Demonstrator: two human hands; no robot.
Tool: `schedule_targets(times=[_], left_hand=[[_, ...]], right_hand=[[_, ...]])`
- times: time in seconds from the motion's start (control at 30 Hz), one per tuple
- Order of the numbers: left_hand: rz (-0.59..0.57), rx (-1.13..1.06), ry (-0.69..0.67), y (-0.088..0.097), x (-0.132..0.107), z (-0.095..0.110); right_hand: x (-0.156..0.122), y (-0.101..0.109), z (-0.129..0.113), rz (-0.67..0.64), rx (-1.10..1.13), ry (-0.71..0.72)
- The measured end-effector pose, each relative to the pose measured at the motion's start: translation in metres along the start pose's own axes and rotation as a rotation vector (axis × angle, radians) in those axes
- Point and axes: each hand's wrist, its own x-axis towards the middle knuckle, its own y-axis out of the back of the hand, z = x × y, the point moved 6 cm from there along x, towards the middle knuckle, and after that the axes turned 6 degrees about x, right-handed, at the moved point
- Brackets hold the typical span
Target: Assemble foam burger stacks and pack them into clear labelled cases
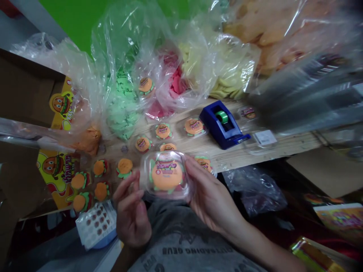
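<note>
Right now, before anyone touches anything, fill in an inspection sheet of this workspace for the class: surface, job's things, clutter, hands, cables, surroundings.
Surface: pale wooden plank, bearing the items below.
Job's things: clear plastic lidded box holding an orange burger-shaped piece; more clear lidded boxes and loose orange burger-shaped pieces lie on the plank.
Clutter: blue tape dispenser with green tape; clear plastic bags of green, pink and yellow pieces.
Hands: left hand and right hand both hold the box at its sides.
Cables: nothing seen.
Surroundings: yellow printed burger card, white dotted tray, green panel.
</note>
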Motion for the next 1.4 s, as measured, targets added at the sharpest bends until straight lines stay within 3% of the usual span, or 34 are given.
schedule_targets(times=[0.07, 0.2, 0.3, 0.53, 0.73, 0.97, 1.07, 1.2, 1.4], left_hand=[[-0.047, -0.044, -0.045, -0.002, 0.007, 0.000], [-0.272, -0.262, 0.255, -0.021, 0.013, -0.007], [-0.366, -0.287, 0.333, -0.029, 0.014, 0.002], [-0.383, -0.173, 0.372, -0.024, 0.015, 0.008], [-0.394, -0.072, 0.329, -0.022, 0.016, 0.001], [-0.429, -0.133, 0.316, -0.028, 0.020, 0.016], [-0.371, -0.126, 0.274, -0.026, 0.020, 0.017], [-0.353, -0.203, 0.306, -0.031, 0.020, 0.009], [-0.411, -0.278, 0.396, -0.029, 0.033, -0.016]], right_hand=[[0.001, 0.003, -0.005, 0.023, -0.008, 0.029], [-0.001, 0.006, -0.006, 0.008, -0.061, -0.002], [-0.006, 0.006, -0.007, -0.047, -0.108, 0.003], [-0.009, 0.009, -0.011, -0.138, -0.289, -0.012], [-0.015, 0.009, -0.016, -0.118, -0.630, 0.267], [-0.022, 0.004, -0.021, -0.141, -0.634, 0.387], [-0.022, 0.006, -0.025, -0.148, -0.710, 0.440], [-0.023, 0.009, -0.031, -0.085, -0.814, 0.569], [-0.022, 0.009, -0.024, -0.199, -0.935, 0.571]])
